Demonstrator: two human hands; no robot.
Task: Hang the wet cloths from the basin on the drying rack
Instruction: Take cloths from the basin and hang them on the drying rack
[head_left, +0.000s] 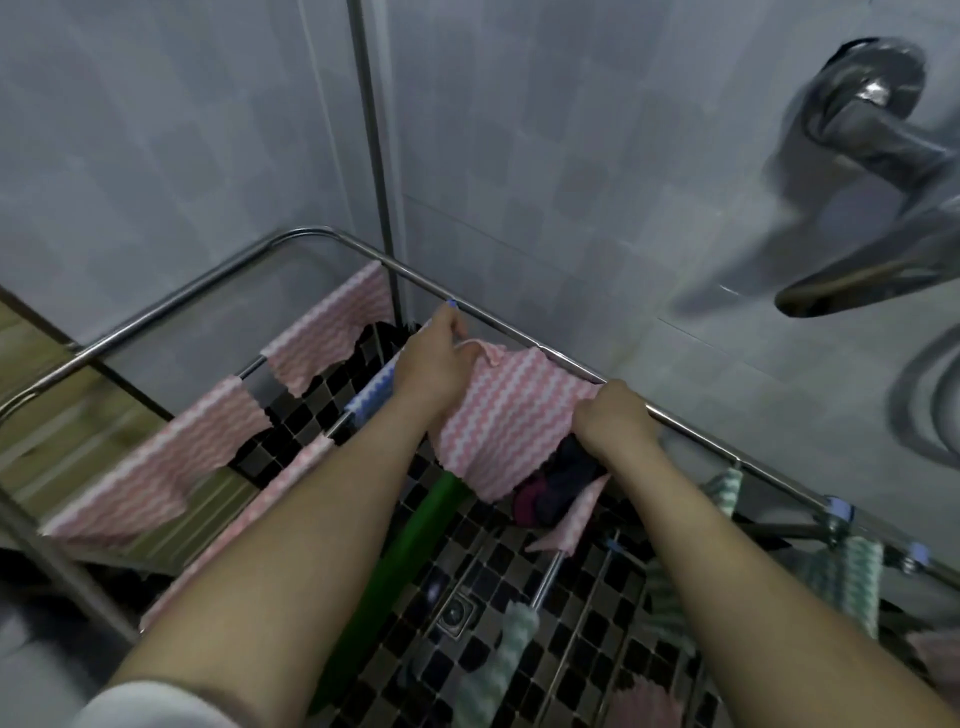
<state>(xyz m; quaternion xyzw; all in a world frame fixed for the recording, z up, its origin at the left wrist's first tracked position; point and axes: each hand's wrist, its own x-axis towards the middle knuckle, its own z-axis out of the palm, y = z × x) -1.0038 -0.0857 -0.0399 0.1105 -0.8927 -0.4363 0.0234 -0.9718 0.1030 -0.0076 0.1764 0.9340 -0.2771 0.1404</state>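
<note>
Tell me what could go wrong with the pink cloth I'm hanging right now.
1. Most of the pink cloth hangs on the near side of the rail; released now, it may slide off onto the tiled floor.
2. Its corner at the left hand is folded over, so it may dry bunched.
3. The blue cloth hangs right beside that hand and could get knocked off.

Shiny metal drying rack (524, 340) carries ridged pink cloth (511, 421) above glossy tiled floor (519, 577) and matt grey wall tiles (597, 156).
</note>
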